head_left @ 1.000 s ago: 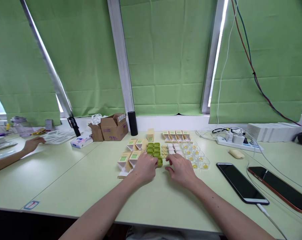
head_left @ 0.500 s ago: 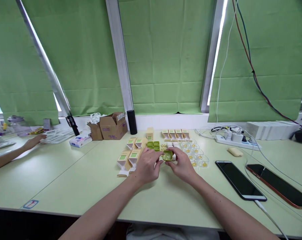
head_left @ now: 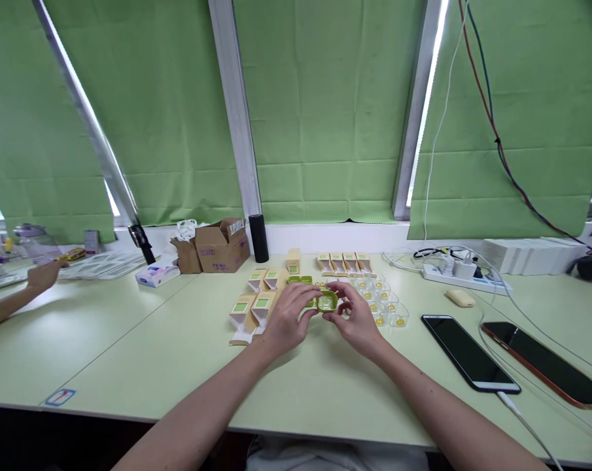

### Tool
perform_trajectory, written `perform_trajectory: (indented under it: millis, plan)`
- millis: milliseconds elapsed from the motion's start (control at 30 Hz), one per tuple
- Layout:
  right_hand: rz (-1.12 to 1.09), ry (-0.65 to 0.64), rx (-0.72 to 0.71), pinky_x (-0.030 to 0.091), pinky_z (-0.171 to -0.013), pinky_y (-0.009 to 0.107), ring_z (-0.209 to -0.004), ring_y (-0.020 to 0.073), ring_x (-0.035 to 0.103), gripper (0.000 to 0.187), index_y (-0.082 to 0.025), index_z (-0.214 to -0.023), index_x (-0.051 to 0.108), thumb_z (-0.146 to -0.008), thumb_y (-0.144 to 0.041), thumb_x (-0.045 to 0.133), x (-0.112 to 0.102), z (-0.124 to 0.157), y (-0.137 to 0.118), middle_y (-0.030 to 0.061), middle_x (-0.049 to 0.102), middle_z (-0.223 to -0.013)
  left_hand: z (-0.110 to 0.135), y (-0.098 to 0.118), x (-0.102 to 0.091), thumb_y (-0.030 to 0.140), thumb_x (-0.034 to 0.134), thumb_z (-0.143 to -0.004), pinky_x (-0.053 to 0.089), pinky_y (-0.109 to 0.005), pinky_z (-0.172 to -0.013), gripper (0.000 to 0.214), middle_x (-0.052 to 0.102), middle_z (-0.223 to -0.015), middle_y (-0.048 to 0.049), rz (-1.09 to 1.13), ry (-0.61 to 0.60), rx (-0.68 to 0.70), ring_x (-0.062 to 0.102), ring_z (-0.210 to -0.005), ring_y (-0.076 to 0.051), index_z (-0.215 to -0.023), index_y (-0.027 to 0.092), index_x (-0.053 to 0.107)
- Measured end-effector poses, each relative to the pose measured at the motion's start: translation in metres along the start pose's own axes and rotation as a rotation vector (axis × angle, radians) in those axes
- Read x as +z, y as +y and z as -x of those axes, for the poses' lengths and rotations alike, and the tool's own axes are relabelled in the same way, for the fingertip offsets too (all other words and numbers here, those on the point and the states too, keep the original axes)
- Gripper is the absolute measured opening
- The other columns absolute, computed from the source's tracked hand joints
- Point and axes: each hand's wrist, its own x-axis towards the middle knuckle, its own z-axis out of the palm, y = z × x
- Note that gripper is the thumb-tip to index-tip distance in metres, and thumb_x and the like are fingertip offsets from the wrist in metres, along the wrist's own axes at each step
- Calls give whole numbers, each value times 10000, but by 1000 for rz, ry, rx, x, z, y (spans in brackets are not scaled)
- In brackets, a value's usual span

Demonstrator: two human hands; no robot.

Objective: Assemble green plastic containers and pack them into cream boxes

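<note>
Just below the middle of the frame, a small green cup (head_left: 327, 305) sits between your hands, tilted so that you look into it. Your left hand (head_left: 284, 320) pinches its left side between fingers and thumb; your right hand (head_left: 355, 320) curls around the right side, forefinger near the top and thumb near the bottom. Pale marks show inside, but you cannot tell whether they are glare or a clear lining. Expect it to be light and fairly stiff, perhaps slick on its glossy walls. Opposite outer walls should give you the surest hold; a light pinch ought to be enough.

Just behind your fingers, more green cups (head_left: 299, 279) stand close together, partly hidden. Left of them, open paper cartons (head_left: 241, 314) crowd your left hand and look easy to crush or knock. Right of centre, clear cups (head_left: 388, 297) with yellow middles lie just beyond your right hand and could be nudged. Another row of cartons (head_left: 345, 264) closes off the back of the bench (head_left: 178, 366). At lower right, a black phone (head_left: 471, 353) with a charging cable (head_left: 526, 418) lies near your right forearm.
</note>
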Motion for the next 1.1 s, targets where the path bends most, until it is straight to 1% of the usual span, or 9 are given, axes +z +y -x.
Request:
perform_trajectory:
  millis: [167,267,467,600,700,867,967,1033,1100]
  plan:
    - [-37,11,9,551,-725,322,-971,215,633,475,-257,-1251,563,-812,-322,732,0,0,0,70,661,-1113,-1,0,-1,202,620,-982,551,-495,-986,350,741,-1189,-119,19,20,-46,654,-1146,-278,-1327,254,646]
    - [-38,3,11,553,-715,318,-938,208,645,447,-259,-1266,550,-866,-387,703,1,0,0,61,667,-1074,-1,-1,0,258,654,-978,565,-466,-954,319,748,-1132,-115,53,39,-118,663,-1095,-270,-1296,239,673]
    - [25,-31,13,544,-691,312,-886,204,658,467,-270,-1323,518,-891,-368,665,0,2,-1,37,681,-979,0,-5,3,368,659,-972,595,-395,-860,295,756,-1027,-109,148,38,-381,701,-970,-244,-1210,215,743]
    - [59,-47,28,540,-681,303,-829,191,657,522,-283,-1365,519,-863,-303,659,1,3,0,5,653,-896,-2,-4,4,423,652,-956,603,-350,-793,314,778,-1086,-111,201,14,-569,731,-989,-249,-1129,196,782]
    - [50,-64,42,537,-690,301,-806,183,653,547,-293,-1381,531,-847,-267,649,1,2,1,-12,636,-854,-4,-3,4,478,639,-950,597,-339,-773,357,797,-1075,-105,203,-18,-651,745,-974,-250,-1087,188,798]
    - [17,-86,75,509,-654,291,-743,173,615,447,-260,-1293,590,-851,-293,651,0,0,-3,-22,608,-793,-7,-1,3,503,610,-960,571,-328,-764,363,814,-963,-75,171,-65,-645,737,-892,-230,-973,198,806]
    - [24,-92,81,493,-629,283,-751,177,605,430,-244,-1285,586,-869,-329,648,0,-1,-6,-13,613,-797,-7,0,1,481,520,-1010,544,-323,-770,415,790,-863,-59,177,-79,-586,712,-829,-208,-852,195,776]
    - [19,-83,80,496,-628,280,-809,188,617,431,-235,-1286,579,-879,-355,651,0,-1,-6,12,642,-859,-6,1,-1,436,488,-1029,535,-324,-780,413,775,-855,-61,197,-83,-547,701,-829,-203,-836,190,758]
    - [-17,-64,83,514,-645,283,-891,199,630,423,-231,-1268,583,-881,-384,663,1,-1,-4,54,677,-998,-6,0,-1,388,522,-1017,531,-324,-774,340,770,-872,-66,208,-91,-519,694,-843,-207,-875,189,758]
